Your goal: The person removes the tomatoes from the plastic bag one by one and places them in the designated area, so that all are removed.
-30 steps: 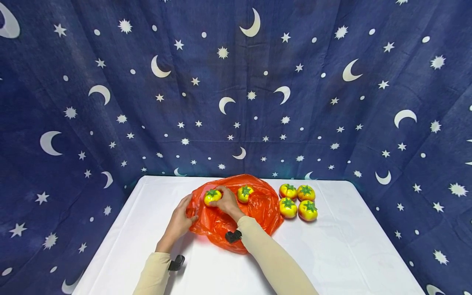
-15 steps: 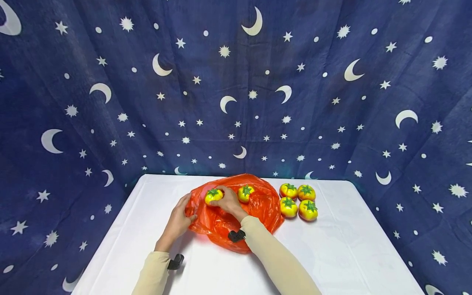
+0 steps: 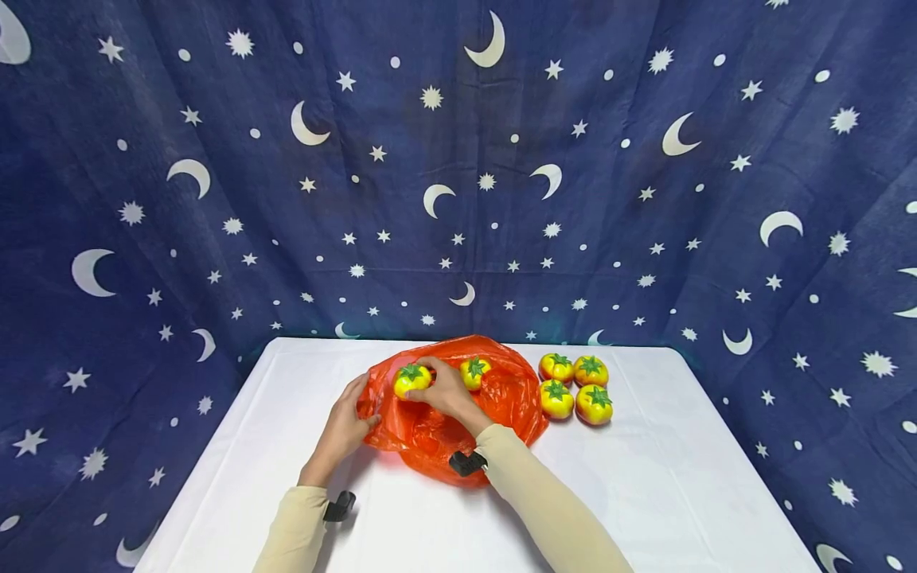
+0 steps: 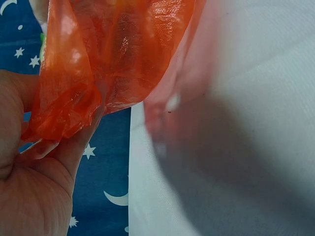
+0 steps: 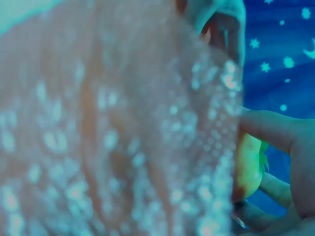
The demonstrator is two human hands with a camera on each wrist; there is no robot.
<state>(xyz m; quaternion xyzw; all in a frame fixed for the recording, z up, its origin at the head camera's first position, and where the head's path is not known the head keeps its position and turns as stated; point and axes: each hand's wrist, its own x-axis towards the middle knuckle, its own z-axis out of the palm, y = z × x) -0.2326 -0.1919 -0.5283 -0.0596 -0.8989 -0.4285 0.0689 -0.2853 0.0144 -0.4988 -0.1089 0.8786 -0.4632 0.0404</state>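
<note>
A red plastic bag (image 3: 501,410) lies spread on the white table. My left hand (image 3: 345,428) grips the bag's left edge; in the left wrist view its fingers curl round the crumpled film (image 4: 69,110). My right hand (image 3: 447,388) holds a yellow-red tomato (image 3: 410,383) with a green star-shaped top over the left part of the bag. A second tomato (image 3: 474,372) sits on the bag behind that hand. In the right wrist view, blurred bag film hides much, though the held tomato (image 5: 247,169) shows beside the fingers.
Several more tomatoes (image 3: 575,387) stand grouped just right of the bag on the white table (image 3: 680,477). A dark blue curtain (image 3: 401,215) with moons and stars hangs behind and at both sides of the table.
Both hands keep their hold on the bag edge and the tomato. The right forearm has swung slightly to the right; the whole head view has shifted a little.
</note>
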